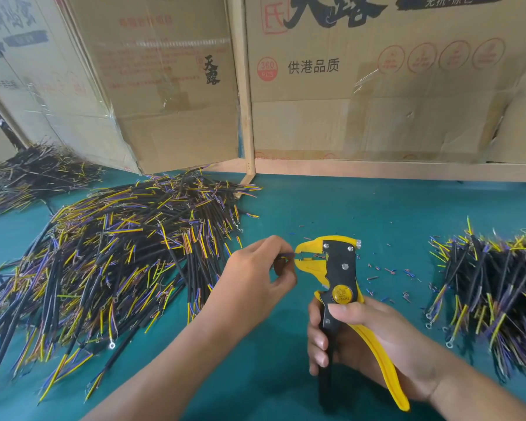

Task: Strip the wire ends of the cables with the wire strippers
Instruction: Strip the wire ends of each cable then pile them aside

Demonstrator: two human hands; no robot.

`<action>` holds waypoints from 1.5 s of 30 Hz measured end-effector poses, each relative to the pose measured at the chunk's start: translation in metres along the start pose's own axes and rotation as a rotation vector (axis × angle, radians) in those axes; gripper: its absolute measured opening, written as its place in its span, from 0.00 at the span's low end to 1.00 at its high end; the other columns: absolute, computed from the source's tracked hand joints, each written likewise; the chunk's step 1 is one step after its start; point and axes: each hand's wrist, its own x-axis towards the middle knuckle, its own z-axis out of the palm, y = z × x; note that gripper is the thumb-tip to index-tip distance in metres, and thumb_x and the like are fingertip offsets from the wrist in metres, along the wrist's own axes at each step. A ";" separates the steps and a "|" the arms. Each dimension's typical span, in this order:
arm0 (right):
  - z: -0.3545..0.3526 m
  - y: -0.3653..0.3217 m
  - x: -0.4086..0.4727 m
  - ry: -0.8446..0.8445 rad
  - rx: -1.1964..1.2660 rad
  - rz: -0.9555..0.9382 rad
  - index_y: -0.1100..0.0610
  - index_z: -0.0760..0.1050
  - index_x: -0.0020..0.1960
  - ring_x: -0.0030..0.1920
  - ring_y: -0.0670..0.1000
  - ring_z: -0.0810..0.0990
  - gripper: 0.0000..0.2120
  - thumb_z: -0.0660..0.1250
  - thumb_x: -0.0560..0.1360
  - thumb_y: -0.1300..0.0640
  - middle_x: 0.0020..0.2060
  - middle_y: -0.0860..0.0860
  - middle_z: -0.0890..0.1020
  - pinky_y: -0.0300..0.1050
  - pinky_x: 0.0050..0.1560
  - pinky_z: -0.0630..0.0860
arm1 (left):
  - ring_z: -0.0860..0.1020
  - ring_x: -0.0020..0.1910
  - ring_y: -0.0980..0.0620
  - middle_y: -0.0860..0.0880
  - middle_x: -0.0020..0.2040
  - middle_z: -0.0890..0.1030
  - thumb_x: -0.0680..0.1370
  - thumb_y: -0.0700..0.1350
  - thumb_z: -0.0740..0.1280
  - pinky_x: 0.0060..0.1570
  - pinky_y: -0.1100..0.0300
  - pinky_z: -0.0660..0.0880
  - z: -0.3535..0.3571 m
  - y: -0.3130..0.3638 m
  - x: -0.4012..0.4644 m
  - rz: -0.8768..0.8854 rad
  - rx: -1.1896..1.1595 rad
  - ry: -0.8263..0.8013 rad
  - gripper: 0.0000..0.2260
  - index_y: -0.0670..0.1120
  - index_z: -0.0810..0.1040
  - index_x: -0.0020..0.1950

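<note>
left hand (255,270) pinching wire (289,255), tip at wire strippers (336,275)

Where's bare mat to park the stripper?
Best patch: green mat between the wooden rail and the wire strippers. Another lies near the front edge, between the forearms. Crowded: big cable pile left, smaller pile right, insulation scraps beside the tool.

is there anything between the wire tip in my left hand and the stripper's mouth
Nothing visible blocks it. The wire end pinched in the left hand points straight at the open yellow mouth of the wire strippers, held by the right hand.
</note>
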 end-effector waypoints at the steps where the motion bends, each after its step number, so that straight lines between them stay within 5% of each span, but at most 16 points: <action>1: 0.000 0.000 0.000 0.006 -0.003 -0.001 0.64 0.77 0.50 0.38 0.60 0.75 0.14 0.73 0.73 0.54 0.38 0.61 0.74 0.60 0.49 0.76 | 0.70 0.35 0.68 0.64 0.34 0.70 0.71 0.35 0.70 0.38 0.78 0.62 0.000 0.000 0.000 -0.003 0.003 0.008 0.05 0.43 0.78 0.44; 21: 0.011 0.002 0.001 0.067 0.086 -0.019 0.63 0.77 0.47 0.36 0.59 0.75 0.18 0.73 0.74 0.48 0.36 0.60 0.74 0.59 0.45 0.77 | 0.70 0.35 0.63 0.58 0.35 0.74 0.76 0.36 0.69 0.36 0.75 0.63 0.005 -0.001 -0.003 -0.063 -0.004 0.095 0.04 0.44 0.75 0.43; 24: 0.010 0.005 0.004 0.076 0.100 -0.023 0.63 0.77 0.47 0.36 0.59 0.75 0.19 0.76 0.72 0.47 0.36 0.60 0.74 0.60 0.46 0.77 | 0.68 0.34 0.64 0.61 0.35 0.71 0.76 0.35 0.69 0.36 0.76 0.62 0.002 0.001 -0.001 -0.076 0.021 0.171 0.05 0.42 0.75 0.42; 28: 0.012 0.011 0.010 0.086 0.151 -0.050 0.62 0.78 0.46 0.36 0.60 0.75 0.19 0.79 0.69 0.49 0.36 0.60 0.74 0.60 0.47 0.77 | 0.70 0.38 0.64 0.53 0.37 0.76 0.77 0.36 0.68 0.41 0.77 0.64 -0.001 0.006 0.000 -0.025 0.058 0.306 0.03 0.41 0.77 0.42; 30: 0.012 0.012 0.011 0.052 0.174 -0.069 0.62 0.78 0.46 0.37 0.60 0.76 0.18 0.79 0.69 0.50 0.37 0.61 0.74 0.60 0.48 0.77 | 0.70 0.39 0.67 0.58 0.37 0.74 0.77 0.36 0.68 0.42 0.78 0.64 -0.001 0.007 0.000 -0.008 0.049 0.333 0.03 0.41 0.78 0.43; 35: 0.017 0.012 0.009 -0.020 0.181 -0.096 0.62 0.78 0.47 0.38 0.60 0.77 0.16 0.76 0.72 0.51 0.37 0.61 0.75 0.59 0.50 0.77 | 0.70 0.41 0.70 0.66 0.40 0.67 0.75 0.35 0.68 0.44 0.78 0.63 0.000 0.011 -0.001 0.042 0.032 0.281 0.03 0.39 0.79 0.48; 45: 0.021 0.011 0.008 0.005 0.169 -0.082 0.62 0.78 0.46 0.38 0.60 0.77 0.17 0.77 0.70 0.50 0.37 0.61 0.75 0.60 0.49 0.77 | 0.67 0.42 0.66 0.56 0.45 0.72 0.75 0.33 0.67 0.49 0.76 0.65 0.006 0.010 -0.005 0.076 0.059 0.214 0.07 0.37 0.82 0.52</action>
